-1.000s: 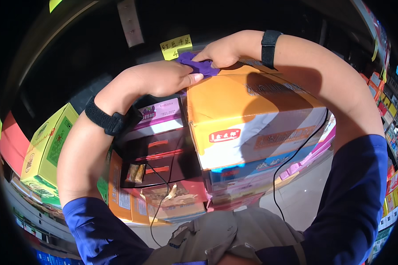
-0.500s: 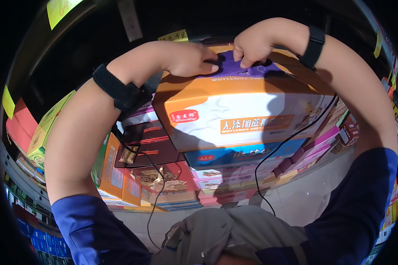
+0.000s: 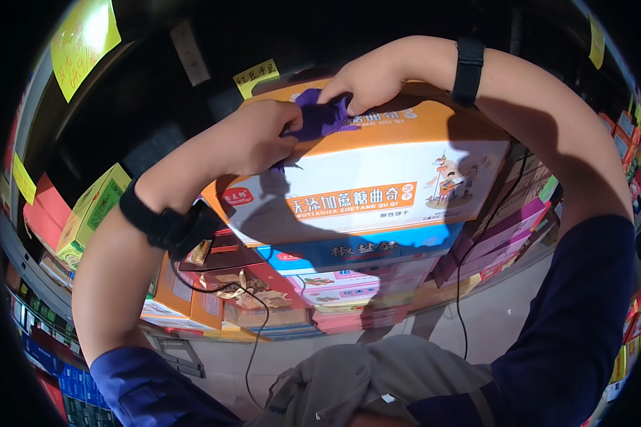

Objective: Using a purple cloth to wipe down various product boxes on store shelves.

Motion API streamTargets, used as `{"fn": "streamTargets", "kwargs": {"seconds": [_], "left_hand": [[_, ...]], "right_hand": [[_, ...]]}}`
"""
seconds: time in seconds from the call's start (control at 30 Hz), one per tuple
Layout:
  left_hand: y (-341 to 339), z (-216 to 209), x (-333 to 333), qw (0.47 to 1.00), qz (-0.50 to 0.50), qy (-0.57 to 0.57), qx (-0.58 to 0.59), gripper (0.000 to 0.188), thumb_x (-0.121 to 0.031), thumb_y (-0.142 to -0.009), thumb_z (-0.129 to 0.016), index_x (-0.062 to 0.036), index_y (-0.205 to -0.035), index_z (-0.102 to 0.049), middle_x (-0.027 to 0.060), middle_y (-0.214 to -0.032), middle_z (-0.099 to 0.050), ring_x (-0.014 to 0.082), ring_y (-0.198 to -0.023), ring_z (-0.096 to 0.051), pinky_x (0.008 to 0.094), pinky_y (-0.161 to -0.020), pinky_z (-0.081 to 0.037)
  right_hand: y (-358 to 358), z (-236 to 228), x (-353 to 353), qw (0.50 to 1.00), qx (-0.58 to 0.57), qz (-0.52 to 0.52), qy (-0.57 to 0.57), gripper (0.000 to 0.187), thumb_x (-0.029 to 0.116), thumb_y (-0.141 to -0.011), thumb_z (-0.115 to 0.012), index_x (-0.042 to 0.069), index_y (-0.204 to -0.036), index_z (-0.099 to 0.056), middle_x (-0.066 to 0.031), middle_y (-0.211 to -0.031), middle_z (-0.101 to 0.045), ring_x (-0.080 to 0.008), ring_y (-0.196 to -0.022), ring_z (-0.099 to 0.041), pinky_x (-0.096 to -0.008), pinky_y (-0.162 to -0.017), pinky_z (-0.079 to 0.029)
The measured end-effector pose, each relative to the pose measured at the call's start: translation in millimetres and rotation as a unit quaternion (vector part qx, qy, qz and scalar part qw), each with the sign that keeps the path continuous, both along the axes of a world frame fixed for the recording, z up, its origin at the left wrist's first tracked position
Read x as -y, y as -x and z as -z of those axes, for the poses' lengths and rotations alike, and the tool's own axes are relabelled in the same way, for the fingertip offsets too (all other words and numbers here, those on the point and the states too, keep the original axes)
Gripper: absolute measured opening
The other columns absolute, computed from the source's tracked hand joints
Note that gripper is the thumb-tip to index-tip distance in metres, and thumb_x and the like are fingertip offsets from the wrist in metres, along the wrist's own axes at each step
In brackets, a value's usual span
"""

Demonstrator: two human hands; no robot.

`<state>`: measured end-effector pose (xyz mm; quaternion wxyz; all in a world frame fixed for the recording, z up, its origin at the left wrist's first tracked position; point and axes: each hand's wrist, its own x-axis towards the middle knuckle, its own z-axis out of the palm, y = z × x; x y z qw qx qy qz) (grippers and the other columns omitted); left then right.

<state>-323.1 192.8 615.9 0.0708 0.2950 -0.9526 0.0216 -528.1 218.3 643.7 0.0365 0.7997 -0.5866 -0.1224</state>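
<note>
A crumpled purple cloth (image 3: 319, 122) lies on top of an orange and white carton (image 3: 363, 171), near its far left part. My left hand (image 3: 267, 132) is closed on the cloth's left end, and a bit of purple hangs below its fingers at the carton's upper edge. From the far right, my right hand (image 3: 367, 82) curls down and grips the other side of the cloth between thumb and fingers. Both wrists wear black straps. The carton's front carries a drawing of figures on the right.
Beneath the carton sit a blue box (image 3: 356, 249) and several pink and white boxes. Dark red gift boxes (image 3: 253, 292) stand to the left, purple boxes (image 3: 509, 238) to the right. Black cables (image 3: 459, 306) hang from my wrists. Yellow paper signs (image 3: 85, 46) mark the shelves.
Both hands have moved left along the carton's top with the cloth, which is more bunched between them. My left hand has closed on it. The view has shifted a little.
</note>
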Motion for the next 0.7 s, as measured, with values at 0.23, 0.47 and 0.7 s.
{"fn": "streamTargets", "kwargs": {"seconds": [0.23, 0.47, 0.7], "left_hand": [[30, 3, -5, 0.998, 0.065, -0.006, 0.011, 0.034, -0.029, -0.099, -0.052, 0.0007, -0.114, -0.060, 0.0177, -0.105, -0.064, 0.0263, -0.094, -0.061, 0.0360, -0.084, -0.046], [91, -8, -16, 0.988, 0.052, -0.099, 0.109, 0.049, -0.044, -0.105, -0.035, -0.0085, -0.134, -0.052, 0.0169, -0.119, -0.062, 0.0296, -0.108, -0.058, 0.0366, -0.094, -0.043], [96, 2, -22, 0.988, 0.131, -0.069, 0.044, 0.047, -0.042, -0.103, -0.042, -0.0070, -0.133, -0.054, 0.0170, -0.119, -0.062, 0.0300, -0.109, -0.058, 0.0372, -0.094, -0.044]], "right_hand": [[29, 0, 38, 0.997, -0.078, 0.013, -0.001, 0.061, 0.010, -0.093, -0.050, 0.018, -0.152, -0.035, -0.0169, -0.147, -0.045, -0.0332, -0.133, -0.045, -0.0377, -0.110, -0.035], [100, -5, 66, 0.979, -0.141, 0.146, -0.030, 0.069, 0.008, -0.087, -0.050, 0.019, -0.153, -0.033, -0.0147, -0.150, -0.042, -0.0328, -0.136, -0.043, -0.0379, -0.110, -0.035], [140, -5, -11, 0.983, -0.005, 0.182, 0.000, 0.041, 0.021, -0.086, -0.069, 0.008, -0.124, -0.063, -0.0124, -0.109, -0.068, -0.0262, -0.095, -0.064, -0.0359, -0.083, -0.050]]}}
